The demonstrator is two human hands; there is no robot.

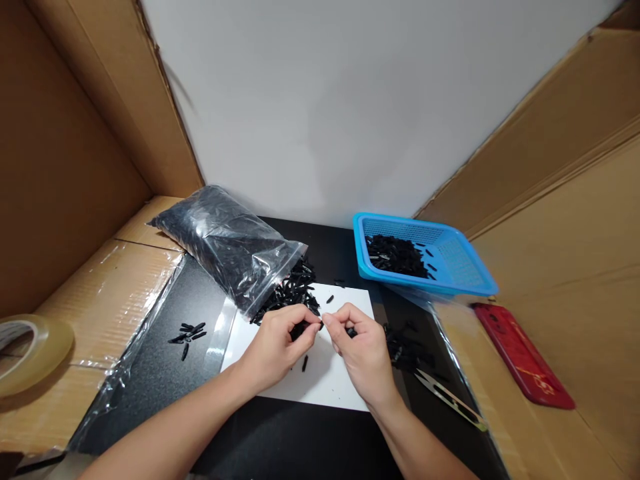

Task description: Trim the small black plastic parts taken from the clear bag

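Over a white sheet (333, 383), my left hand (280, 347) and my right hand (363, 350) meet with their fingertips almost touching. My left thumb and forefinger pinch a small black elongated piece, mostly hidden by the fingers. The right thumb and forefinger are closed at the same spot, and black shows among the curled fingers of that hand. Just behind my left hand, a heap of small black pieces (295, 290) spills from a clear plastic bag (220, 233). Single black pieces (305, 363) lie on the sheet.
A blue basket (465, 257) with black pieces stands at the back right. Thread snips (450, 400) and a dark pile (405, 347) lie right of the sheet. Farther right is a red phone (523, 357). On the left are several black pieces (187, 333) and a tape roll (47, 353). Cardboard walls flank both sides.
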